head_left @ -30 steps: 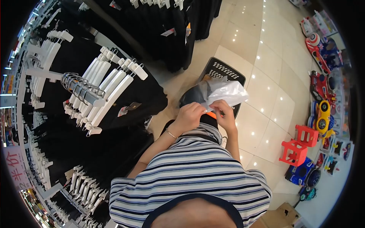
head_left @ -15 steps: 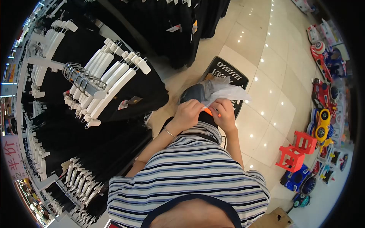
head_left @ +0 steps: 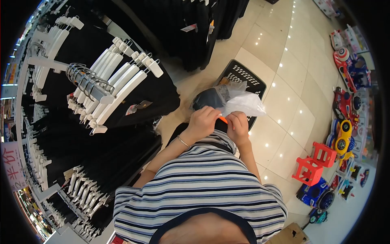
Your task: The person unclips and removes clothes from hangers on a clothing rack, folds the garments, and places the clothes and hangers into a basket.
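Plastic bag (head_left: 241, 102) — mostly beyond left hand (head_left: 206, 122), right hand (head_left: 237, 127) | left: pinched, apparently on bag | right: grip unclear

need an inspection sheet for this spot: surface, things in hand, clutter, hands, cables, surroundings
Surface: pale tiled floor, bright reflections scattered across it.
Job's things: clear plastic bag, a dark item inside or behind it, overlapping the black perforated basket in view.
Clutter: red plastic frames at right, cardboard box at lower right.
Hands: left hand and right hand at the bag's near edge, fingers curled; exact grip unclear.
Cables: nothing seen clearly.
Surroundings: black garments and white hangers at left, toy vehicles at right.
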A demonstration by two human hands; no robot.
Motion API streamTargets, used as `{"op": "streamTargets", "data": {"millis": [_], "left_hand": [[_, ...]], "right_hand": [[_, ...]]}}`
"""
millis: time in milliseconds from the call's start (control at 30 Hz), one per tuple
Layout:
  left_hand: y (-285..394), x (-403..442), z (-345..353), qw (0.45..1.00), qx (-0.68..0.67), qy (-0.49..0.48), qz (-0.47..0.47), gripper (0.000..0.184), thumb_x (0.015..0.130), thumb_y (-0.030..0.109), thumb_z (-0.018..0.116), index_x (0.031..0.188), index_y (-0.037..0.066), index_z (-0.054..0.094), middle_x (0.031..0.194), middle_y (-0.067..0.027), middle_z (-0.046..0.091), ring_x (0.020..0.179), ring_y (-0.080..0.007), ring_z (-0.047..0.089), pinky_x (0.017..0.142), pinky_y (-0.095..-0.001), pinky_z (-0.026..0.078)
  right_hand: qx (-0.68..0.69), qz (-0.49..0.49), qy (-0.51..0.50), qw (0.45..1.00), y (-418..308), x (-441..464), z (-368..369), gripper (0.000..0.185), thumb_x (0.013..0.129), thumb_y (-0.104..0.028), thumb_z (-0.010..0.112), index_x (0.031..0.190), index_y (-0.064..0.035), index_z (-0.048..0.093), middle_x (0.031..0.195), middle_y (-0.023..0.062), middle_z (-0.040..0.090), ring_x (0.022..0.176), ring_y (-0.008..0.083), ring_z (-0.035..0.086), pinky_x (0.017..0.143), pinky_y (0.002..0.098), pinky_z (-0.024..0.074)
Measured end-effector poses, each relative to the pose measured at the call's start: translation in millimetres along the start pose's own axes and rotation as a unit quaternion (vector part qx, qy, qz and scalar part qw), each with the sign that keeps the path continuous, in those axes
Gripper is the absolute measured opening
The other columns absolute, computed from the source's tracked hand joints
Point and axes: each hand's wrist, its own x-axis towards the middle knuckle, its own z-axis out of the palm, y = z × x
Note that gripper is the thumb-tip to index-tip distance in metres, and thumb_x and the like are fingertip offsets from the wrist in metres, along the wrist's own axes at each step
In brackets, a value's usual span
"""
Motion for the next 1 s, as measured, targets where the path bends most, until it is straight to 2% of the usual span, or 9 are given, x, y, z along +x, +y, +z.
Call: {"op": "streamTargets", "data": {"millis": [267, 400, 467, 600, 767, 800, 867, 933, 1000], "left_hand": [[0.7, -8.6, 8.9, 0.995, 0.016, -0.055, 0.078, 0.015, 0.068, 0.001, 0.063, 0.083, 0.001, 0.060, 0.069, -0.0078, 0.053, 0.063, -0.0229, 0.054, 0.055, -0.0315, 0.044], [6.6, -12.4, 17.5, 0.985, 0.016, -0.107, 0.134, 0.017, 0.068, 0.003, 0.061, 0.084, 0.001, 0.060, 0.070, -0.0069, 0.051, 0.065, -0.0214, 0.053, 0.057, -0.0308, 0.044], [7.2, -15.1, 18.8, 0.978, 0.019, -0.139, 0.157, 0.017, 0.068, 0.005, 0.060, 0.085, 0.001, 0.060, 0.071, -0.0065, 0.051, 0.067, -0.0208, 0.053, 0.058, -0.0305, 0.044], [1.8, -21.2, 13.5, 0.964, 0.009, -0.223, 0.148, 0.021, 0.072, 0.012, 0.063, 0.091, 0.003, 0.060, 0.078, -0.0063, 0.054, 0.073, -0.0215, 0.054, 0.061, -0.0304, 0.043], [-25.1, -26.5, -5.2, 0.986, -0.081, -0.148, -0.003, 0.051, 0.069, 0.031, 0.072, 0.112, 0.009, 0.058, 0.102, -0.0093, 0.059, 0.097, -0.0258, 0.054, 0.086, -0.0359, 0.040], [-44.0, -31.5, -9.4, 0.981, -0.068, -0.173, -0.051, 0.079, 0.061, 0.041, 0.077, 0.129, 0.014, 0.046, 0.125, -0.0120, 0.049, 0.116, -0.0305, 0.044, 0.098, -0.0433, 0.031], [-63.1, -36.3, -21.3, 0.982, 0.066, -0.139, -0.114, 0.093, 0.057, 0.041, 0.079, 0.136, 0.017, 0.036, 0.137, -0.0118, 0.036, 0.124, -0.0348, 0.034, 0.099, -0.0485, 0.028], [-92.4, -49.7, -16.6, 0.951, 0.179, -0.192, -0.166, 0.099, 0.054, 0.040, 0.081, 0.139, 0.022, 0.033, 0.142, -0.0119, 0.027, 0.129, -0.0357, 0.025, 0.102, -0.0473, 0.027], [-103.1, -43.4, -14.0, 0.959, 0.154, -0.182, -0.151, 0.089, 0.058, 0.031, 0.079, 0.136, 0.024, 0.037, 0.138, -0.0098, 0.036, 0.127, -0.0317, 0.032, 0.101, -0.0450, 0.029]], "right_hand": [[0.252, 0.334, -0.188, 0.888, 34.7, -2.7, 13.7, 0.027, 0.087, -0.004, 0.049, 0.114, 0.0000, 0.055, 0.075, 0.0104, 0.057, 0.073, 0.0157, 0.054, 0.070, 0.0262, 0.0440], [-0.011, 0.039, -0.284, 0.958, 112.0, -27.3, 90.6, 0.055, 0.077, -0.018, 0.065, 0.127, -0.0056, 0.046, 0.122, 0.0200, 0.049, 0.089, 0.0306, 0.059, 0.078, 0.0369, 0.0463], [-0.145, 0.027, -0.258, 0.955, 124.4, -53.2, 136.8, 0.057, 0.073, -0.019, 0.067, 0.125, -0.0079, 0.047, 0.129, 0.0224, 0.042, 0.092, 0.0356, 0.059, 0.080, 0.0391, 0.0473], [-0.128, 0.162, -0.487, 0.848, 124.6, -40.6, 170.9, 0.051, 0.070, -0.018, 0.067, 0.118, -0.0113, 0.051, 0.123, 0.0249, 0.045, 0.096, 0.0397, 0.058, 0.081, 0.0435, 0.0473], [-0.004, 0.208, -0.350, 0.913, 138.6, -34.5, 161.7, 0.046, 0.071, -0.018, 0.065, 0.114, -0.0058, 0.053, 0.105, 0.0234, 0.058, 0.094, 0.0397, 0.057, 0.078, 0.0436, 0.0474], [0.016, 0.237, -0.318, 0.918, 133.4, -27.1, 147.2, 0.046, 0.071, -0.018, 0.065, 0.113, -0.0036, 0.053, 0.107, 0.0236, 0.058, 0.095, 0.0400, 0.057, 0.080, 0.0426, 0.0468], [0.066, 0.311, -0.290, 0.903, 117.4, -7.2, 107.1, 0.044, 0.072, -0.019, 0.064, 0.111, -0.0010, 0.054, 0.108, 0.0223, 0.058, 0.097, 0.0377, 0.057, 0.082, 0.0391, 0.0456], [0.171, 0.342, -0.242, 0.892, 76.5, 24.6, 49.1, 0.043, 0.073, -0.019, 0.062, 0.111, -0.0001, 0.055, 0.101, 0.0187, 0.061, 0.095, 0.0307, 0.059, 0.082, 0.0346, 0.0444], [0.298, 0.360, -0.145, 0.872, 35.4, 36.9, 3.5, 0.044, 0.072, -0.017, 0.060, 0.112, 0.0013, 0.055, 0.095, 0.0153, 0.063, 0.093, 0.0243, 0.059, 0.083, 0.0319, 0.0434]]}}
